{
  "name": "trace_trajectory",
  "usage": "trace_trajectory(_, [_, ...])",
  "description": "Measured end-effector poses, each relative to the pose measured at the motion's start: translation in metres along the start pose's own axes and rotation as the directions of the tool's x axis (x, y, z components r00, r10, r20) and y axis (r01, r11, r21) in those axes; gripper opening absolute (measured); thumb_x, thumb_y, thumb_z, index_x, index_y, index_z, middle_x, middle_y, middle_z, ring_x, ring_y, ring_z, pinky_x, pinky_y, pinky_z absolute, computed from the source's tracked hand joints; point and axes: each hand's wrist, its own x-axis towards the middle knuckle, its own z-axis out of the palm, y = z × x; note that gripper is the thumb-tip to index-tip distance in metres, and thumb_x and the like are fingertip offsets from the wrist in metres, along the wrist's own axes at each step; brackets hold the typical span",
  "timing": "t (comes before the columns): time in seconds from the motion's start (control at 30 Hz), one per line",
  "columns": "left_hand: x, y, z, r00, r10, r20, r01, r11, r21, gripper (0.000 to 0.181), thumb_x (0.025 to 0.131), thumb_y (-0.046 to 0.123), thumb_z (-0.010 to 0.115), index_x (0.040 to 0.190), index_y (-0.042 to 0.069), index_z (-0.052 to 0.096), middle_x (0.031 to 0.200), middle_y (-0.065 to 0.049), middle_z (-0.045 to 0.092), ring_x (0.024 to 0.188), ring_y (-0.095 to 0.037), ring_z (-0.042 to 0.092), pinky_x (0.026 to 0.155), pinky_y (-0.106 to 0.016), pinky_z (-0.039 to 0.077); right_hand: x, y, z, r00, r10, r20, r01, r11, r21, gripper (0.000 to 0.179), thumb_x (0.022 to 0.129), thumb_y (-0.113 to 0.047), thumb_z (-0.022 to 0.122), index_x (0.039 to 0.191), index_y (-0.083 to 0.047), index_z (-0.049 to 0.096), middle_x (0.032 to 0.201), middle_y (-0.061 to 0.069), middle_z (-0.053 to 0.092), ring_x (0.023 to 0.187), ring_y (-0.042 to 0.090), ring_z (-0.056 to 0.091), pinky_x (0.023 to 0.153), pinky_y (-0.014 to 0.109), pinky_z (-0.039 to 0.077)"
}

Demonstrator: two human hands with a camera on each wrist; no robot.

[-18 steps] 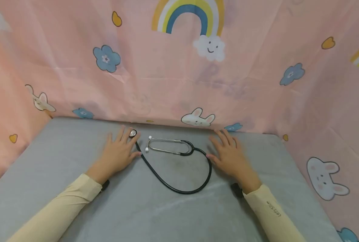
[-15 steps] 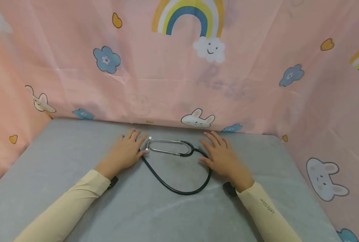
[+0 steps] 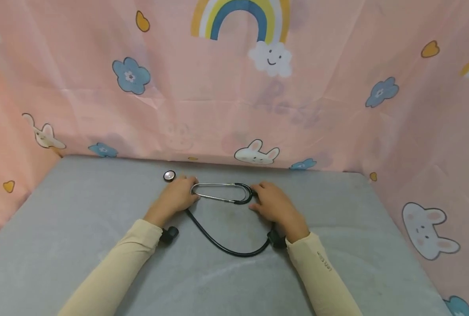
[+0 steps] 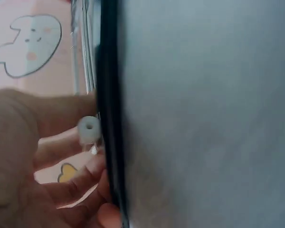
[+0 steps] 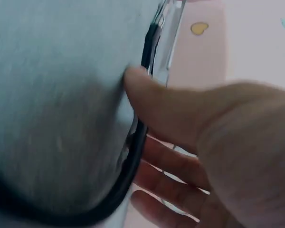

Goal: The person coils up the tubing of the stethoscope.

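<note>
A stethoscope with black tubing and silver ear tubes lies on the grey tabletop. My left hand curls its fingers round the earpiece end. In the left wrist view a white ear tip shows among those fingers, and the dark tubing crosses the view. My right hand has thumb and fingers round the black fork where the ear tubes join the tubing; part of that tubing is hidden under it. In the right wrist view the tubing runs past the thumb. The round chest piece lies beyond my left hand.
A pink curtain printed with rainbows, rabbits and flowers hangs behind the grey tabletop and along both sides. A black wrist device is on the left wrist and another black device on the right, overlapping the tubing here.
Both hands have moved inward from beside the stethoscope to its two ends, and their spread fingers have curled. The chest piece, covered by the left hand before, shows again. The head view has shifted slightly.
</note>
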Motion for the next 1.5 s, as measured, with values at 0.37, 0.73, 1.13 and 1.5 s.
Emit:
trace_trajectory(0.37, [-0.014,0.013,-0.007,0.957,-0.108,-0.268,-0.007,0.918,-0.396,0.029,0.092,0.015,0.072,0.117,0.002,0.071,0.085,-0.012,0.063,0.077,-0.019,0.059,0.069,-0.028,0.045,0.002,-0.003,0.002,0.976,0.022,-0.215,0.017,0.983,0.181,0.034,0.096,-0.012,0.066,0.129,-0.005,0.064,0.105,0.01,0.068,0.09,0.024,0.063,0.081,0.041,0.053])
trace_trajectory(0.73, [-0.024,0.013,-0.028,0.987,-0.153,0.055,0.115,0.42,-0.9,0.038,0.104,0.012,0.052,0.139,-0.001,0.055,0.119,-0.02,0.071,0.098,-0.01,0.072,0.087,-0.024,0.055,-0.004,-0.003,-0.022,0.944,0.075,-0.321,0.027,0.953,0.303,0.036,0.097,-0.014,0.063,0.133,-0.01,0.063,0.104,0.011,0.066,0.074,0.017,0.058,0.068,0.035,0.049])
trace_trajectory(1.13, [-0.023,0.015,-0.013,0.998,0.06,0.009,-0.043,0.804,-0.594,0.071,0.087,-0.008,0.068,0.15,0.009,0.039,0.122,-0.027,0.06,0.079,-0.018,0.069,0.067,-0.027,0.054,-0.008,-0.006,-0.027,0.937,0.088,-0.337,0.049,0.925,0.378,0.035,0.098,-0.015,0.064,0.132,-0.017,0.065,0.104,0.007,0.064,0.061,0.01,0.054,0.057,0.029,0.044])
trace_trajectory(1.5, [-0.027,0.011,-0.022,0.951,0.197,-0.239,-0.298,0.796,-0.527,0.051,0.093,0.002,0.067,0.14,0.018,0.056,0.094,-0.012,0.068,0.057,-0.01,0.058,0.053,-0.024,0.049,-0.01,-0.004,-0.032,0.943,0.074,-0.324,0.045,0.936,0.348,0.034,0.101,-0.016,0.059,0.134,-0.017,0.064,0.101,0.007,0.065,0.067,0.015,0.047,0.06,0.03,0.04])
